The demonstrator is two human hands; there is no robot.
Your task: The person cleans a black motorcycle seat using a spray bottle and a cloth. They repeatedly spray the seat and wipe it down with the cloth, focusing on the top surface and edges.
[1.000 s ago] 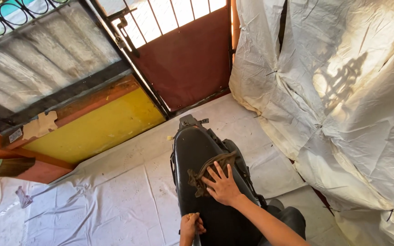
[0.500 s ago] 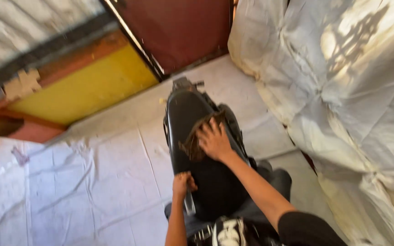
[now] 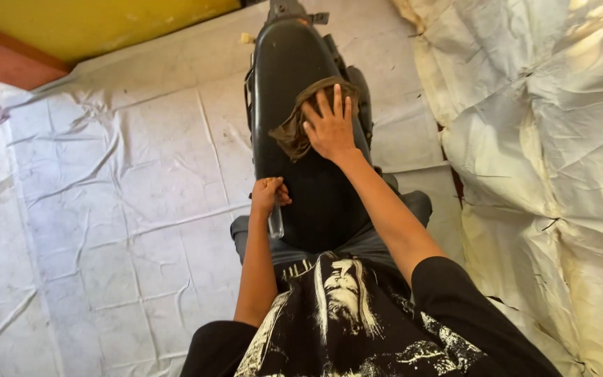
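White sheeting (image 3: 127, 209) rings the black seat (image 3: 294, 77) — right hand (image 3: 331, 127) spread on rag (image 3: 294, 126), left hand (image 3: 268, 195) gripping bottle (image 3: 276, 223).

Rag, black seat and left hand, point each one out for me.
Rag (image 3: 293, 132), head view, on the bunched fold left of the fingers.
Seat (image 3: 280, 77), head view, on its bare top.
Left hand (image 3: 269, 193), head view, on the knuckles.

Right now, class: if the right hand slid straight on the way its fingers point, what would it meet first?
More of the brown cloth under the right hand, then the black seat towards its far end; depth is hard to judge.
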